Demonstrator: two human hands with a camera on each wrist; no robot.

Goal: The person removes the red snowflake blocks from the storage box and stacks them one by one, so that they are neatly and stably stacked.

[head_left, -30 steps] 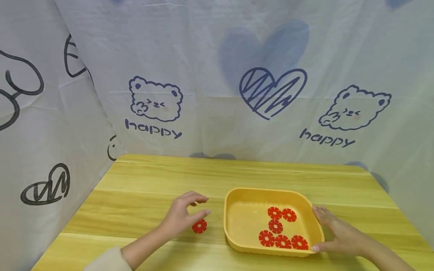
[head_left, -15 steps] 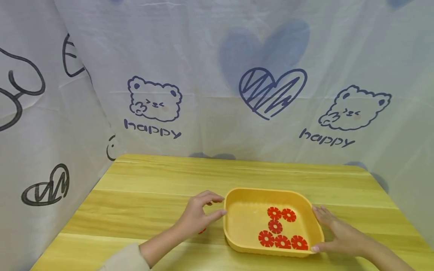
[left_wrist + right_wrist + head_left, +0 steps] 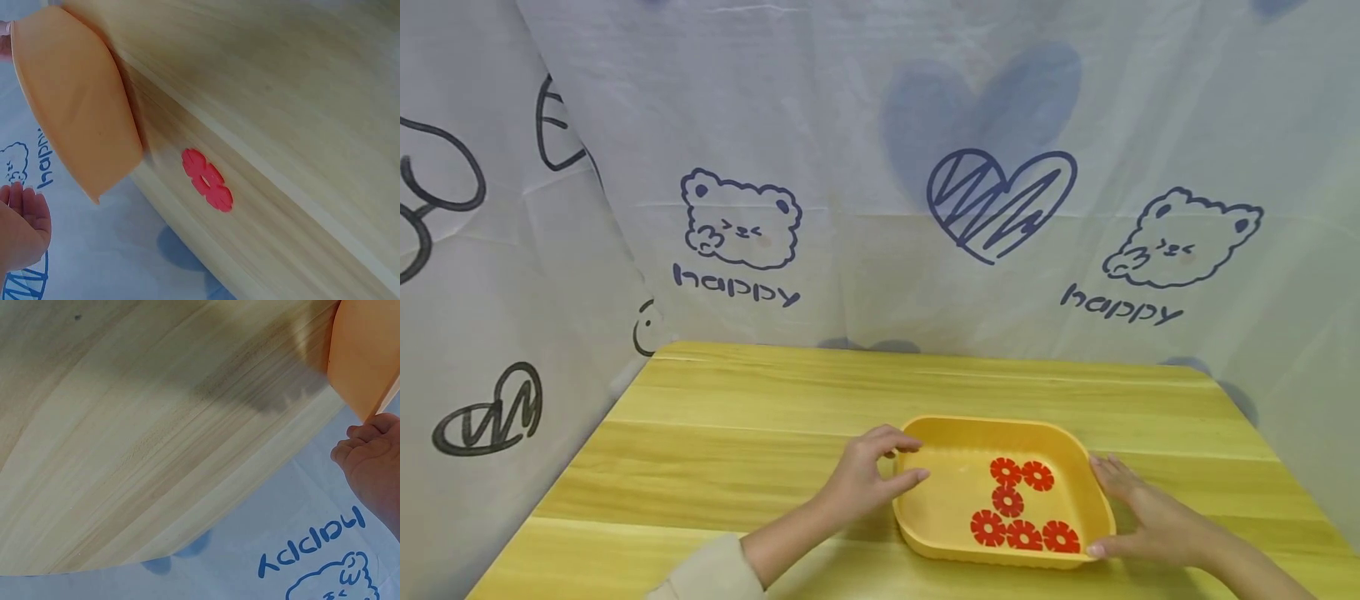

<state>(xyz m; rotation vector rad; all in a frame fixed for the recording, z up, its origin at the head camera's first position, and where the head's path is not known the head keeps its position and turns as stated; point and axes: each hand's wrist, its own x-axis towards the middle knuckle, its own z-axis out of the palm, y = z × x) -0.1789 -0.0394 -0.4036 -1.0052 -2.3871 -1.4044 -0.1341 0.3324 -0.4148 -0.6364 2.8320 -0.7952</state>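
Note:
My left hand is over the left rim of a yellow plastic tray, thumb and fingers apart and loosely bent. Nothing shows between them. The fingertips overlap the tray's left end in the head view. In the left wrist view, one red notched plastic disc lies flat on the table beside the tray; the left hand and arm hide it in the head view. My right hand rests against the tray's right end, thumb at the front corner and fingers along the outer side. Several red notched discs lie inside, toward the right.
The tray stands on a wood-grain table, right of the middle. A white cloth printed with bears and hearts hangs behind and to the left of the table.
My left hand has moved right, from above the loose red disc to over the tray's left rim. That disc is now hidden in the head view. The right hand and tray stay in place.

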